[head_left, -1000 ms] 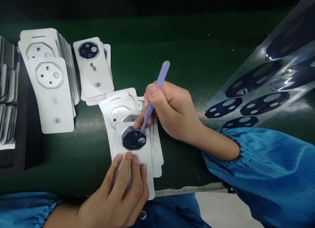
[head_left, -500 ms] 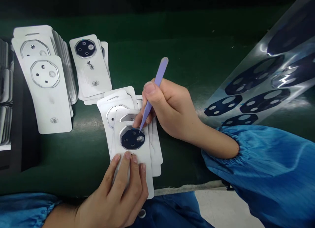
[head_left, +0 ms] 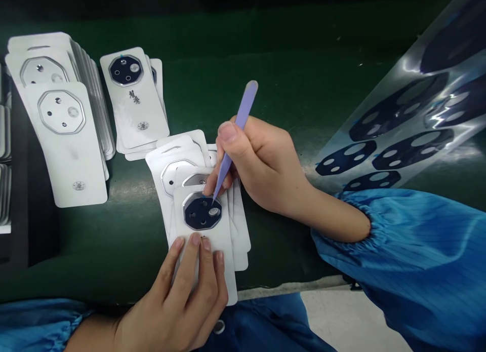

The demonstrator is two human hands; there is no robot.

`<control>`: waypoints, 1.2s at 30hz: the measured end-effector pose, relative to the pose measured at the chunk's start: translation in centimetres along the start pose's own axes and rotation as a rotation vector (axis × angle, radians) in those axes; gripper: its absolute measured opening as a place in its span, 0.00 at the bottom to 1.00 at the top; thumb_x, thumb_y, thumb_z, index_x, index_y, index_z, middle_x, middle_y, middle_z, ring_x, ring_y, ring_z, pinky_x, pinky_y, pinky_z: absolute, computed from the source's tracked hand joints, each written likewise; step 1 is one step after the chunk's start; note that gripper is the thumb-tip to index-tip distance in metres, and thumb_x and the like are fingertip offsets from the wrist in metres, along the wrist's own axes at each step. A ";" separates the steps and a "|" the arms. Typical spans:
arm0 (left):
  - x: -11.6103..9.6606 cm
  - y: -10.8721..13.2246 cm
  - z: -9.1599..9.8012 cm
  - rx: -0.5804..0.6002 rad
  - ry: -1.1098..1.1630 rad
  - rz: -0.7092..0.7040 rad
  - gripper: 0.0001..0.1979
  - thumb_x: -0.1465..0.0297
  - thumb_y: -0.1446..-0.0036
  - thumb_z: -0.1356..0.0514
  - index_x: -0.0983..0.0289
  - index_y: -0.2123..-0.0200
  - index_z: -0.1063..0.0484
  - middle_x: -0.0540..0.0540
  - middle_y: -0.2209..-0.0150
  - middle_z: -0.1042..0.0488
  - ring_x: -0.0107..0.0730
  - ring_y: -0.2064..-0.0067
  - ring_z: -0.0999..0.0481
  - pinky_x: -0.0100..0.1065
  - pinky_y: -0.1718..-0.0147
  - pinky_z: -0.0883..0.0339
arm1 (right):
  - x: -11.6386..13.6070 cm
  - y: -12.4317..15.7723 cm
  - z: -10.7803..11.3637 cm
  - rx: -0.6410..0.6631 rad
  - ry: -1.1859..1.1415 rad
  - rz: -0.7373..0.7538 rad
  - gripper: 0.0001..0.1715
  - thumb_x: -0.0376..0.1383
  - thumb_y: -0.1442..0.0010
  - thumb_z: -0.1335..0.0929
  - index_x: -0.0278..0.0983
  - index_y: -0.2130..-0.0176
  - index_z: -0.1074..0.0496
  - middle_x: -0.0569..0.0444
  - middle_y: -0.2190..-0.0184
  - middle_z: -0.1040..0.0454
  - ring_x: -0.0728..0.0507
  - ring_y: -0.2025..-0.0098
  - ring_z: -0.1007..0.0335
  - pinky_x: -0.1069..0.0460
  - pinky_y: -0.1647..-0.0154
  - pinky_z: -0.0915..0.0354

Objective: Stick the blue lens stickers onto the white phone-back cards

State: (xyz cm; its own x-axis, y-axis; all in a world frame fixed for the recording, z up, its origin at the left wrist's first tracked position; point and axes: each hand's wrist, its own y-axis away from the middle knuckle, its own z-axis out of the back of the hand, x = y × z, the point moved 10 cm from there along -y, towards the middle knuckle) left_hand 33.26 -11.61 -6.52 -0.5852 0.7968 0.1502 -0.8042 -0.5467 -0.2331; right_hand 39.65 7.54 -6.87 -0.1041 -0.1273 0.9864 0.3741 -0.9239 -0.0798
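My right hand (head_left: 266, 164) is closed round purple tweezers (head_left: 240, 116), held like a pen. Their tip meets a dark blue octagonal sticker (head_left: 197, 218) with round holes, lying within the silver-edged frame near the top of a white phone-shaped panel (head_left: 227, 271). At the frame's upper edge, my right fingertips also touch down. Below the sticker, my left hand (head_left: 186, 296) rests with fingers stretched across this panel, partly covering its print. Under it lies a loose stack of similar white panels (head_left: 167, 154), some with a plain white octagon.
Upper left stands a tall pile of white panels (head_left: 72, 159). Beside it is a smaller pile (head_left: 140, 114), its top panel bearing a dark octagon. A clear sheet of dark stickers (head_left: 408, 149) lies at right. A black tray (head_left: 36, 210) with panels is at far left.
The whole view has shifted slightly, so the piles at left sit farther left. The tweezers' tip stays at the dark sticker, and my left hand still rests on the panel.
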 end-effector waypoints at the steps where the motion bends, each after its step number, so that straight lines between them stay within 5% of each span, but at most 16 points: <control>1: 0.0 0.0 0.0 0.002 0.001 -0.001 0.20 0.76 0.37 0.44 0.78 0.43 0.30 0.70 0.49 0.25 0.58 0.47 0.21 0.63 0.33 0.48 | 0.0 0.0 0.0 0.001 0.002 0.000 0.26 0.51 0.27 0.38 0.42 0.73 0.35 0.61 0.82 0.30 0.48 0.78 0.25 0.54 0.81 0.32; 36: 0.5 -0.1 0.2 -0.004 0.018 0.056 0.17 0.76 0.34 0.45 0.74 0.45 0.28 0.72 0.46 0.25 0.58 0.44 0.23 0.57 0.37 0.38 | -0.1 -0.2 -0.1 0.004 -0.040 0.006 0.27 0.52 0.28 0.38 0.41 0.74 0.35 0.62 0.84 0.30 0.48 0.79 0.25 0.55 0.83 0.33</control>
State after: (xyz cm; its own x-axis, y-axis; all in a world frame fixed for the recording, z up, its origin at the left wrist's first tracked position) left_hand 32.98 -11.20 -6.28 -0.6271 0.7697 0.1195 -0.7700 -0.5894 -0.2443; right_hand 39.50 7.65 -6.94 -0.0650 -0.1183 0.9909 0.3783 -0.9218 -0.0852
